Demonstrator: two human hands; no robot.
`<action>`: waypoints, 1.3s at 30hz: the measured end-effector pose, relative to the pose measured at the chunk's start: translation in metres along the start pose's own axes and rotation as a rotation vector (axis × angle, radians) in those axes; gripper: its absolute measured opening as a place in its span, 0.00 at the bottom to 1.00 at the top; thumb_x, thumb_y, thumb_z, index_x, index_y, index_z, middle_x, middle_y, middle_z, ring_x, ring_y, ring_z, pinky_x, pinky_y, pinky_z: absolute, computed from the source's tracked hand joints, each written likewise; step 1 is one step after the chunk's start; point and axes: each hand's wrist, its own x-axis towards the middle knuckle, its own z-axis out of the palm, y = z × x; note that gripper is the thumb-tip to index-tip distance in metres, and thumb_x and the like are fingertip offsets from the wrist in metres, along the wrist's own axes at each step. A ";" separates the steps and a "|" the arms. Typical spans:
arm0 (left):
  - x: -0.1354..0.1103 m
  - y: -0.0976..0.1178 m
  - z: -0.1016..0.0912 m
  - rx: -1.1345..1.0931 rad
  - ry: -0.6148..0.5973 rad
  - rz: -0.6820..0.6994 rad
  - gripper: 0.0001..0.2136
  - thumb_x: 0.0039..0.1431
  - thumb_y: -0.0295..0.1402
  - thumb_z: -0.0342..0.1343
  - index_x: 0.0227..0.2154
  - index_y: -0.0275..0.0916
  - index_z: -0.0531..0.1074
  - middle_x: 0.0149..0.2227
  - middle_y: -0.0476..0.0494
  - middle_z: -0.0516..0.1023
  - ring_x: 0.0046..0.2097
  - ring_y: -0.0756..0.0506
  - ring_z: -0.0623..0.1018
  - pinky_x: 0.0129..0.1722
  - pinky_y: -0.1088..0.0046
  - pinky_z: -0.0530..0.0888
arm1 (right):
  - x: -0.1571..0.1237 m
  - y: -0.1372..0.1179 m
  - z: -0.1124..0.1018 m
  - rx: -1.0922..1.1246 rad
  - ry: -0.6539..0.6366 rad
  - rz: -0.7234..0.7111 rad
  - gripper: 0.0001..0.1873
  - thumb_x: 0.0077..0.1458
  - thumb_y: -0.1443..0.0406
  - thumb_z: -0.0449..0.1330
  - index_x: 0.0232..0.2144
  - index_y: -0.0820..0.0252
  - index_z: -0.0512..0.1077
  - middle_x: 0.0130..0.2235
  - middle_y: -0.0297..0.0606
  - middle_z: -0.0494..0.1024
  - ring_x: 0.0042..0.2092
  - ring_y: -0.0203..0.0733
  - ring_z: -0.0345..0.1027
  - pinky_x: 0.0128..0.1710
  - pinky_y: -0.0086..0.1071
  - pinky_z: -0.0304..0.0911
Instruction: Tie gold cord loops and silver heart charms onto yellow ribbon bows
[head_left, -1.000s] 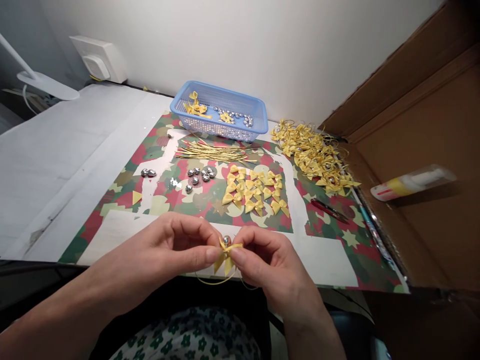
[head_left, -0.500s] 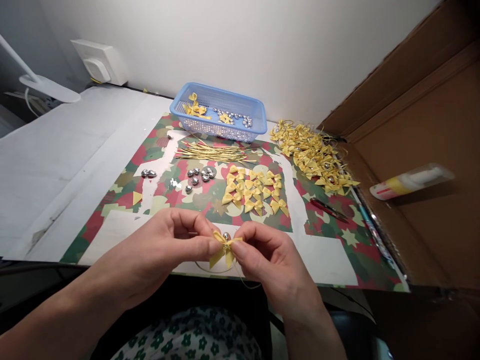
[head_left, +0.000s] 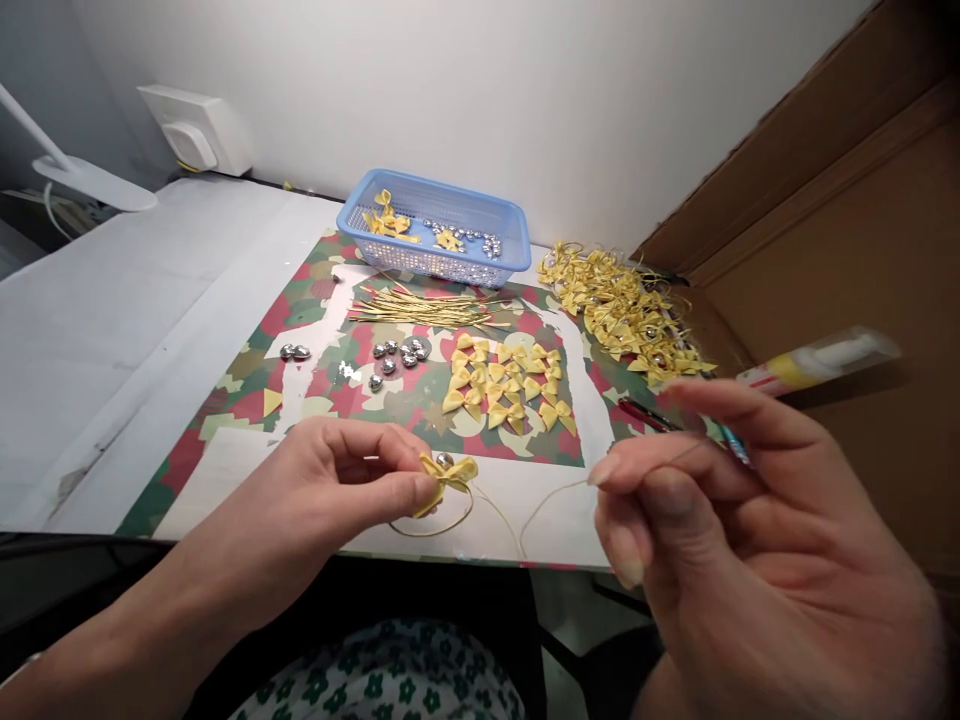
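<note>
Between the thumb and forefinger of my left hand (head_left: 349, 485) is a yellow ribbon bow (head_left: 459, 470) with a shiny silver bell (head_left: 445, 461) at its middle. A loop of gold cord (head_left: 435, 533) hangs below the bow. From the bow a thin pale thread (head_left: 553, 493) dips in a slack curve to my right hand (head_left: 750, 510), which pinches it, raised close to the camera. Beyond my hands, rows of yellow bows (head_left: 506, 388) lie on the patterned sheet. Several silver bells (head_left: 388, 367) and a bundle of gold cords (head_left: 427, 307) are near them.
A blue basket (head_left: 352, 222) holding bows and bells stands against the wall. At the right back lies a pile of corded bows (head_left: 622, 315). My right hand partly covers the red-handled snips (head_left: 646, 414). A bottle (head_left: 817, 362) and cardboard (head_left: 862, 220) border the right side.
My right hand has left the bow and moved right and up toward the camera, drawing the thread out. My left hand has kept hold of the bow, which has turned slightly.
</note>
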 end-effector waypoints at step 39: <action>-0.004 -0.009 0.007 -0.063 0.002 -0.033 0.12 0.64 0.43 0.71 0.30 0.43 0.82 0.35 0.51 0.82 0.39 0.48 0.77 0.42 0.75 0.73 | -0.040 0.049 0.024 -0.759 -0.250 -0.506 0.16 0.64 0.78 0.58 0.49 0.60 0.77 0.30 0.34 0.67 0.30 0.36 0.64 0.27 0.30 0.63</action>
